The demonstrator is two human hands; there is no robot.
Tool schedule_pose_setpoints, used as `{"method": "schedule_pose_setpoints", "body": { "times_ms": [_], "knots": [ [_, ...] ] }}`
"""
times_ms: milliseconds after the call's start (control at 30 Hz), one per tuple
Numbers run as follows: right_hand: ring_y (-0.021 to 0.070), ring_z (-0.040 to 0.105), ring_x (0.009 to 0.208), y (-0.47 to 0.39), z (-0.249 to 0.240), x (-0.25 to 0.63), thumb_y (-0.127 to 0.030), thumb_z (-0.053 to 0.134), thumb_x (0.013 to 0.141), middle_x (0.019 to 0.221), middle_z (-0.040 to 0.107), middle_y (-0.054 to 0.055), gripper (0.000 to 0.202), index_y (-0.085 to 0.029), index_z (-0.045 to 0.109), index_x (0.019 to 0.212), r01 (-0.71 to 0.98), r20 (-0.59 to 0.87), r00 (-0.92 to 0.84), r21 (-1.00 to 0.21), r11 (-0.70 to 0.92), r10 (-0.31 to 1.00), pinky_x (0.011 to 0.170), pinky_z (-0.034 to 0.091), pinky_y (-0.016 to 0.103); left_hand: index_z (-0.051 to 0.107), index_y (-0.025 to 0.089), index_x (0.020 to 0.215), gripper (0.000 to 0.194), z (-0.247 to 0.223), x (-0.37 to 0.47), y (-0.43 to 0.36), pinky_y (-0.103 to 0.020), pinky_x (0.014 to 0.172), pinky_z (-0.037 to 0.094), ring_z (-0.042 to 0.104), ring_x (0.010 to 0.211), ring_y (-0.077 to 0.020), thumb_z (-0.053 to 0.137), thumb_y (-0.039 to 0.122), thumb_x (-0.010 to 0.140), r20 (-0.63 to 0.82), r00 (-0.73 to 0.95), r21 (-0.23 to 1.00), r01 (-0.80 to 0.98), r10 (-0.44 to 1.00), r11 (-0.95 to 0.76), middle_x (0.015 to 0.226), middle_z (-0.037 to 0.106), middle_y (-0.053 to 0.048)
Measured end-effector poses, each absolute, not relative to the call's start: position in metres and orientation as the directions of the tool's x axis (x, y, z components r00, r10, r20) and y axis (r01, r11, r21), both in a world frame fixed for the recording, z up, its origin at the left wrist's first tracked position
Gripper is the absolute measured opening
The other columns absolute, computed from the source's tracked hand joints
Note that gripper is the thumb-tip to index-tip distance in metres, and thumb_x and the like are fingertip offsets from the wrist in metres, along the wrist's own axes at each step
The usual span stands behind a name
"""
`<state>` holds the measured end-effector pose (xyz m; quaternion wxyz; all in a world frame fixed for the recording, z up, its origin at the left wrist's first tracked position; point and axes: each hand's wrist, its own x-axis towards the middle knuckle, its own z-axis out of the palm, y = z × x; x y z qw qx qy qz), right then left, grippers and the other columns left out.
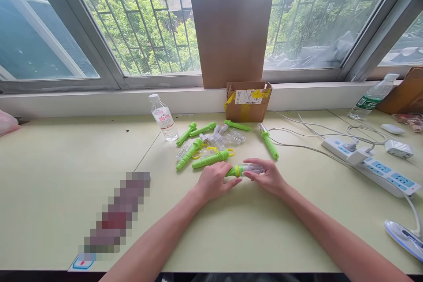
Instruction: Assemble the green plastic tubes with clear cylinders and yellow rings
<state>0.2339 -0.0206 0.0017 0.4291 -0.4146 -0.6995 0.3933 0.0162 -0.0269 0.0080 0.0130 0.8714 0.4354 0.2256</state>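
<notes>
Bare tabletop runs open along the near middle, but green handles and a cardboard box block straight ahead, a bottle ahead-left, and a power strip the right.

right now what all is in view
held stick: 1, green, yellow, clear, front centre
second stick: 1, green and clear, mid right
handles: 5, green, centre
covers: several, clear, centre
rings: at least 3, yellow, centre
small parts: several, white, centre
bottles: 2, clear, left and far right
cardboard box: 1, brown, rear centre
power strip: 1, white, blue, right
cables: several, whitish, right
devices: several, white, right
unclear bundle: 1, pink, left edge
unclear object: 1, brown, right edge
board: 1, brown, rear centre
windows: several, grey frames, rear
pixelated patch: 1, purplish, left
table: 1, pale green, below
left hand: 1, at green end
right hand: 1, at clear end
</notes>
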Motion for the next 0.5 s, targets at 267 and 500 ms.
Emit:
{"method": "schedule_pose_setpoints", "body": {
  "times_ms": [267,500],
  "knots": [
    [0.0186,0.064,0.074,-0.019,0.0028,0.2346,-0.037,0.072,0.073,0.094,0.069,0.007,0.038,-0.021,0.068,0.107,0.269,0.302,-0.341,-0.876,0.401,0.89,0.061,0.052,0.03,0.06,0.018,0.092,0.033,0.0089,0.012,-0.0234,-0.026,0.056,0.036,0.057,0.068,-0.0173,0.048,0.048,0.089,0.398,0.548,0.172,0.743,0.736,-0.647,0.078,0.061,-0.005],
    [0.0177,0.063,0.078,-0.0199,0.0039,0.2347,-0.029,0.069,0.074,0.101,0.067,0.007,0.032,-0.024,0.068,0.106,0.318,0.359,-0.395,-0.81,0.493,0.845,0.058,0.051,0.026,0.062,0.019,0.094,0.032,0.0069,0.0095,-0.0206,-0.026,0.057,0.036,0.057,0.069,-0.0176,0.053,0.049,0.087,0.411,0.558,0.115,0.753,0.721,-0.648,0.078,0.061,-0.004]
  ]
}}
